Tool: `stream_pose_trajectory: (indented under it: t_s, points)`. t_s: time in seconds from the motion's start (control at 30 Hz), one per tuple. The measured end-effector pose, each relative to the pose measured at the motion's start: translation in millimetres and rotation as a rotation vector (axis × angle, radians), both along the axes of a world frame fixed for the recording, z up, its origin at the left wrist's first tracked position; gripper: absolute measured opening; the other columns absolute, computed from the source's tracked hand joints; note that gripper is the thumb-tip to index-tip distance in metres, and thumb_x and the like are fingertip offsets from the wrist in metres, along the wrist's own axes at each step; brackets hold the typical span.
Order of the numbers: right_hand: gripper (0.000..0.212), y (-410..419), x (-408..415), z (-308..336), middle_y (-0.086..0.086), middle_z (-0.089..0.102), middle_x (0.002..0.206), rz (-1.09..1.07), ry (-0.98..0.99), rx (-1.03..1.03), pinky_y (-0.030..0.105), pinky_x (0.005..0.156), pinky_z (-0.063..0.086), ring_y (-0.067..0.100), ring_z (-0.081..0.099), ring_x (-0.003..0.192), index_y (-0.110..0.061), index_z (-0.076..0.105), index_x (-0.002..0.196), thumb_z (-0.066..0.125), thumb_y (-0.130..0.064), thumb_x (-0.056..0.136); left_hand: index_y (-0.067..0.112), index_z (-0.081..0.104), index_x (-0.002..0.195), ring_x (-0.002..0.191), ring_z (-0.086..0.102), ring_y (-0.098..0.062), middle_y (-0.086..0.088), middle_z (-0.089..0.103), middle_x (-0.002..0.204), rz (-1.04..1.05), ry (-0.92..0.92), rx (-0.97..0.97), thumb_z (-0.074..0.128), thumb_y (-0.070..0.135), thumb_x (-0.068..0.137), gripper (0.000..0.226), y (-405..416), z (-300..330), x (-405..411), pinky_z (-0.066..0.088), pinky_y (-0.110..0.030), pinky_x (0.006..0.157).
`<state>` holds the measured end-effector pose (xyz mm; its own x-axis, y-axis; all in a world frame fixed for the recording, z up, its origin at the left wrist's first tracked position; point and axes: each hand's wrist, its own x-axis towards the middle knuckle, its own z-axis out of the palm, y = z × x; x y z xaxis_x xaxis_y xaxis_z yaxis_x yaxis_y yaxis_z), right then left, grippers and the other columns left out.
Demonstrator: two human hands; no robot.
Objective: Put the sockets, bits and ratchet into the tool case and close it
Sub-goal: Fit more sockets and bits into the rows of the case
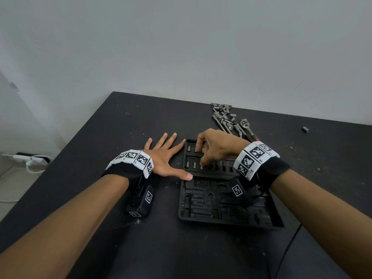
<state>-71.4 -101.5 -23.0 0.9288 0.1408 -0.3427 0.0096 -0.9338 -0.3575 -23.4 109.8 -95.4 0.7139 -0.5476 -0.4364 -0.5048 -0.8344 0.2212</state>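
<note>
Left hand (161, 156): lies flat on the table (100, 198), palm down, fingers straight and spread. The thumb tip touches the left edge of the tool case, at the place where the two halves meet.

Right hand (215, 148): is over the far half of the case, fingers curled downward. The fingertips (203, 162) are down on a small socket in the nearer row of slots; the fingers hide most of that socket.

Tool case (225, 220): black, open and flat on the table, under the right hand and just right of the left thumb. The near half shows only molded recesses.

Seated sockets (189, 149): a few small metal sockets stand in the two rows of the far half, left of the right fingertips and below the right fingers.

Loose pile (223, 113): sockets and extension bars lie together on the table beyond the right hand, near the far table edge.

Ratchet (244, 123): lies in this pile, head up, just beyond the right wrist, outside the case.

Single socket (305, 129): alone on the table, well apart to the right of the right hand.

Wrist bands (255, 158): both wrists carry black bands with white blocks printed with black square patterns.

Power strip (30, 160): white, with cables, on the floor far left of the left hand.
</note>
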Motion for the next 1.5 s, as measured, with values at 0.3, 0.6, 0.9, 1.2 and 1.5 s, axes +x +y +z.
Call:
stream_pose_trajectory:
  t_s: [0.3,0.6,0.9,1.2,1.5]
  points:
    - [0.032,-10.6,-20.1,-2.9,-0.015,0.077,0.077,0.003,-0.073,0.016,0.024,0.074,0.06,0.001,0.07,0.073,-0.031,0.084,0.092,0.066,-0.005,0.087,0.054,-0.024,0.149,0.141,-0.042,-0.009,0.019,-0.042,0.154,-0.011,0.014,-0.005,0.04,0.11,0.04,0.138,-0.5,3.5,-2.7,-0.022,-0.058,0.115]
    - [0.039,-70.0,-7.4,29.1,0.018,0.076,0.113,-0.286,-0.284,0.3,0.036,0.083,0.055,0.026,0.068,0.087,-0.026,0.079,0.111,0.053,-0.001,0.097,0.049,0.003,0.157,0.152,-0.019,-0.014,0.012,-0.019,0.166,0.026,0.201,-0.126,0.036,0.102,0.061,0.115,-1.9,38.4,15.6,-0.009,-0.057,0.122]
    - [0.034,-128.9,38.9,44.2,0.012,0.073,0.118,-0.435,-0.385,-0.031,0.035,0.093,0.056,0.027,0.068,0.108,-0.015,0.079,0.108,0.054,0.001,0.091,0.036,0.026,0.158,0.15,0.028,-0.022,0.0,0.028,0.164,0.118,0.075,-0.046,0.046,0.056,0.101,0.064,-33.4,63.3,76.8,0.018,-0.041,0.123]
    - [0.04,-146.7,97.8,26.9,0.013,0.063,0.136,-0.371,-0.371,-0.13,0.043,0.109,0.049,0.028,0.063,0.122,-0.015,0.068,0.131,0.05,-0.005,0.097,0.043,0.028,0.156,0.15,0.027,-0.025,-0.003,0.026,0.165,0.134,0.06,0.022,0.053,0.044,0.101,0.06,-49.1,63.0,107.2,0.019,-0.039,0.122]
    - [0.06,-140.2,157.4,-8.4,0.01,0.051,0.152,-0.167,-0.2,-0.296,0.04,0.112,0.043,0.031,0.047,0.139,-0.019,0.045,0.154,0.047,-0.003,0.096,0.046,0.014,0.158,0.156,0.002,-0.025,-0.004,-0.007,0.169,0.104,0.052,0.039,0.05,0.046,0.102,0.066,-64.5,52.3,112.7,0.014,-0.049,0.124]
